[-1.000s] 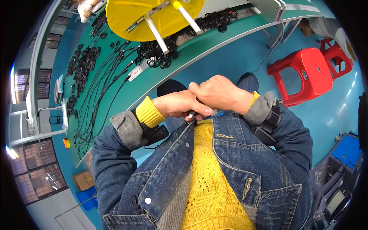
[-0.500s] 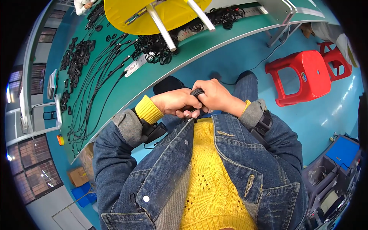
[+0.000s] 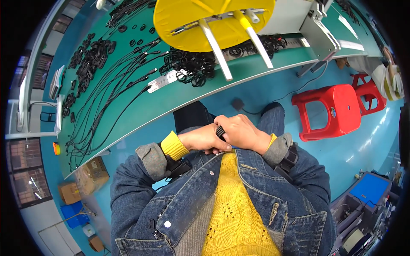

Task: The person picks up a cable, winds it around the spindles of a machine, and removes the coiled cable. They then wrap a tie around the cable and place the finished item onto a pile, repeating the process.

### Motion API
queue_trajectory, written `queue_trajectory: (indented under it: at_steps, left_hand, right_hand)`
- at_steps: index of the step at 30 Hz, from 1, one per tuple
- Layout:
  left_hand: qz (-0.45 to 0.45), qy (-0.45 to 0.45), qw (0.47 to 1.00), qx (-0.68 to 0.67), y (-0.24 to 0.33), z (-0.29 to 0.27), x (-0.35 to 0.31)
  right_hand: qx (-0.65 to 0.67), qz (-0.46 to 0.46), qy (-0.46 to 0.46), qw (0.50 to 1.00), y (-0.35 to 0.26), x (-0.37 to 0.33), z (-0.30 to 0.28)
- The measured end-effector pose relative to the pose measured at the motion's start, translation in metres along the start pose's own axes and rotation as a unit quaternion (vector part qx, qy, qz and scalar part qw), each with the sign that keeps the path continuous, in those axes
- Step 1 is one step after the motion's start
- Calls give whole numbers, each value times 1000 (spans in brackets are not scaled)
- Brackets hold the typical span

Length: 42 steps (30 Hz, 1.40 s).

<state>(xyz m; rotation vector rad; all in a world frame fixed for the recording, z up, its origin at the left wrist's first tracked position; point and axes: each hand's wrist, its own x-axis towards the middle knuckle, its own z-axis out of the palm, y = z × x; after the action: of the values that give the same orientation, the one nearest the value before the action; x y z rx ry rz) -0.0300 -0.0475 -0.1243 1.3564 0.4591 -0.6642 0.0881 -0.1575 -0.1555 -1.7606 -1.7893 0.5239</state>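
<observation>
I see both hands, left hand (image 3: 204,139) and right hand (image 3: 241,133), drawn closer to my chest since before, fingers wrapped around a small black part (image 3: 220,132), tabletop (image 3: 171,100) untouched.

Both hands held close at my chest, above the yellow sweater (image 3: 239,213). My left hand (image 3: 205,140) and right hand (image 3: 241,132) are pressed together, fingers closed around a small black ridged part (image 3: 220,132), mostly hidden. On the green bench (image 3: 171,100): black cables (image 3: 115,91), pile of black rings (image 3: 192,66), yellow disc (image 3: 213,17). Red stool (image 3: 331,112) to my right.
</observation>
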Motion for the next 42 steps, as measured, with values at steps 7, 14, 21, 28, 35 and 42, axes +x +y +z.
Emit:
queue_trajectory:
  at_steps: [7, 14, 21, 28, 35, 42]
  left_hand:
    - [91, 39, 993, -71, -29, -6, 8]
    - [83, 149, 971, -168, -17, -16, -21]
    - [283, 576, 752, 147, 12, -53, -7]
    - [115, 567, 767, 277, 36, -70, -1]
    - [361, 584, 724, 63, 20, -83, 3]
    - [302, 453, 829, -127, 44, -60, -14]
  right_hand:
    - [102, -11, 43, 994, 5, 8, 4]
    - [138, 18, 120, 983, 0, 43, -33]
    - [-70, 21, 300, 951, 8, 96, -5]
    - [225, 26, 290, 930, 34, 94, -24]
    - [682, 189, 134, 694, 29, 83, -54]
    - [730, 184, 66, 655, 20, 82, -54]
